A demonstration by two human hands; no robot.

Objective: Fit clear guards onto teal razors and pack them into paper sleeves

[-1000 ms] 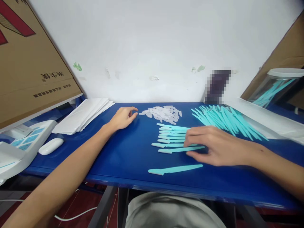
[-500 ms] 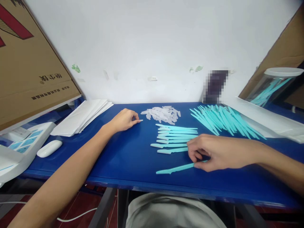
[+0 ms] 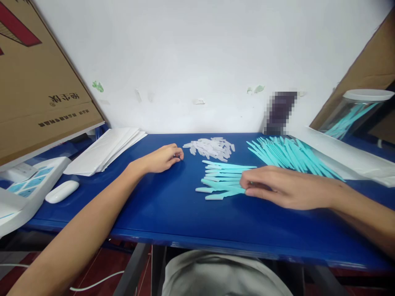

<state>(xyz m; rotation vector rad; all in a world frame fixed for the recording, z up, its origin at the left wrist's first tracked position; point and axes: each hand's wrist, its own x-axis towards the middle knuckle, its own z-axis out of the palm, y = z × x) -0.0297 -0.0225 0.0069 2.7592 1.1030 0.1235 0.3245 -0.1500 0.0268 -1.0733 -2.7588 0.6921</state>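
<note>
My right hand (image 3: 262,185) is closed on the handle ends of turquoise eyebrow razors (image 3: 220,186), at the near end of a row. Their blade ends point left, some crossing one another. My left hand (image 3: 168,158) rests on the table with curled fingers, just left of a heap of small pale translucent caps (image 3: 211,148). Whatever its fingertips hold, if anything, is hidden. A larger pile of turquoise razors (image 3: 290,154) lies behind my right forearm.
White paper envelopes (image 3: 103,152) are stacked at the left, near a white oval case (image 3: 62,192) and a white tray (image 3: 55,168). A lidded clear jar (image 3: 354,115) with razors stands at the right. Cardboard (image 3: 46,82) leans at the left, and a white wall (image 3: 191,61) rises behind.
My right hand has moved up and left, bringing the separate razor from the front to the row. The cap end earlier visible at my left fingertips no longer shows.
</note>
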